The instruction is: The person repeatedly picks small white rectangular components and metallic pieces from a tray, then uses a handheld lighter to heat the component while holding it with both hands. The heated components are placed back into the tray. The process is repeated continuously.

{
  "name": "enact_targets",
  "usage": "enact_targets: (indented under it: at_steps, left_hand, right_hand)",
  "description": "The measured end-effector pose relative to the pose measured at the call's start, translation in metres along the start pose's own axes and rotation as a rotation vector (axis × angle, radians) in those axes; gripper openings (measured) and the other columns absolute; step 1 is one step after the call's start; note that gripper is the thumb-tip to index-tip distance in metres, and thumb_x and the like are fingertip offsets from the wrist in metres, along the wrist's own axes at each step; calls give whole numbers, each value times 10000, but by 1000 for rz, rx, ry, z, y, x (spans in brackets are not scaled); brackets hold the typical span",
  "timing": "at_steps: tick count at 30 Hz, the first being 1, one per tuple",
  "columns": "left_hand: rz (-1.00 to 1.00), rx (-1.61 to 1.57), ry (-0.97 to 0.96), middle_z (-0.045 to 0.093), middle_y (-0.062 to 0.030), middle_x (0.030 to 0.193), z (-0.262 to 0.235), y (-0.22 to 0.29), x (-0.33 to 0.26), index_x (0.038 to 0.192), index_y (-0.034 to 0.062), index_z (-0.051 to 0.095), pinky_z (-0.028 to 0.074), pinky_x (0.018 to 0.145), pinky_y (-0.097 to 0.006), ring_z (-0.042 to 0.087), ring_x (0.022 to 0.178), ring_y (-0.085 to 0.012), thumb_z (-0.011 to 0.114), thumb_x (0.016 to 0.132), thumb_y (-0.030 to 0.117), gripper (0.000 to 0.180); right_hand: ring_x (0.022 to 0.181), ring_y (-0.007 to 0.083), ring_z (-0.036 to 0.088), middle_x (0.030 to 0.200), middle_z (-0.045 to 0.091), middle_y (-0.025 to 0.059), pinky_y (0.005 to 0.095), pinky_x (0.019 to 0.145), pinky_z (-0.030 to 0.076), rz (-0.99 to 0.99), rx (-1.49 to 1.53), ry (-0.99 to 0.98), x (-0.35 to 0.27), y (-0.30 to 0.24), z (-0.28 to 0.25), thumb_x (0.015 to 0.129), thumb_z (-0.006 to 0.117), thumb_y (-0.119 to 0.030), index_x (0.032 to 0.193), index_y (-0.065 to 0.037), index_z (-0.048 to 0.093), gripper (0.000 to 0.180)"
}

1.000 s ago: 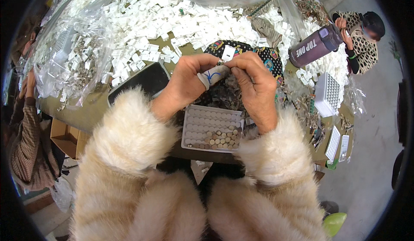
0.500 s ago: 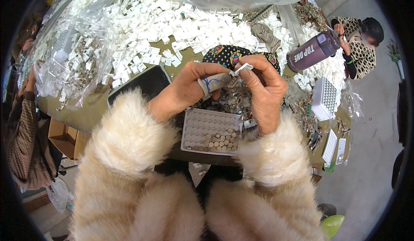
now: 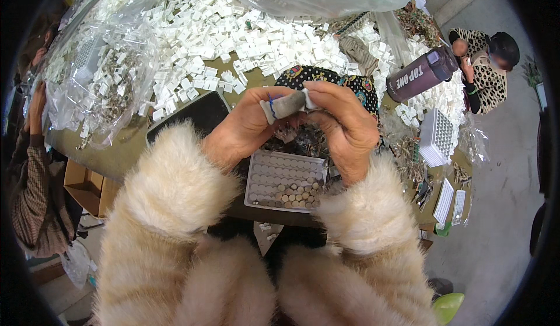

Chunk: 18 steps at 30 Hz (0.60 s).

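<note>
Both hands meet above the near part of the table. My left hand (image 3: 248, 122) wears a grey finger cover (image 3: 286, 105) tied with blue string, and its fingers close on a small white plastic piece (image 3: 308, 100). My right hand (image 3: 352, 129) pinches the same piece from the other side, and the fingertips hide most of it. Just below the hands lies a clear plastic tray (image 3: 281, 167) with rows of round pockets. Several coin-shaped metal discs (image 3: 298, 195) sit in its nearer rows. Small dark and metallic parts (image 3: 303, 139) lie behind the tray, partly covered by my hands.
A large heap of white plastic pieces (image 3: 204, 28) spreads across the far table. Around the hands are a dark flat tray (image 3: 189, 116), a patterned black cloth (image 3: 297, 76), a purple bottle (image 3: 423, 74) and stacked white trays (image 3: 436, 136). Other people sit left and far right.
My right hand has turned inward, and its fingers have closed further over the white piece, which shows less now. The left hand's covered finger has come up against it.
</note>
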<state>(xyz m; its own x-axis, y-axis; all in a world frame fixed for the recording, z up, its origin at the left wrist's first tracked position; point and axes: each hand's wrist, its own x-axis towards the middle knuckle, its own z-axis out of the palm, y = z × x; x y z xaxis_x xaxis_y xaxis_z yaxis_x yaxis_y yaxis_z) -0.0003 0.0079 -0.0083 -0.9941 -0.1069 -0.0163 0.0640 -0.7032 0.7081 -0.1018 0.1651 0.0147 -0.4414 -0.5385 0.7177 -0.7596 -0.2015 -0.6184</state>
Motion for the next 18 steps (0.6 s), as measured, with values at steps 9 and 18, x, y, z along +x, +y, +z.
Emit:
enact_targets:
  at_steps: [9, 18]
  left_hand:
    - [20, 146, -84, 719, -54, 954, -10, -4, 0, 1092, 46, 717, 560, 768, -281, 683, 836, -150, 804, 864, 306, 357]
    - [234, 173, -12, 692, -98, 1157, 1, -2, 3, 1198, 24, 658, 532, 922, -361, 672, 1013, -193, 758, 860, 507, 598]
  right_hand:
    - [848, 298, 694, 990, 716, 122, 369, 728, 547, -106, -193, 21, -1, -3, 2, 722, 774, 18, 973, -2, 697, 263]
    - [899, 287, 686, 1050, 708, 126, 364, 789, 527, -125, -236, 22, 6, 5, -7, 765, 744, 32, 1018, -29, 721, 262]
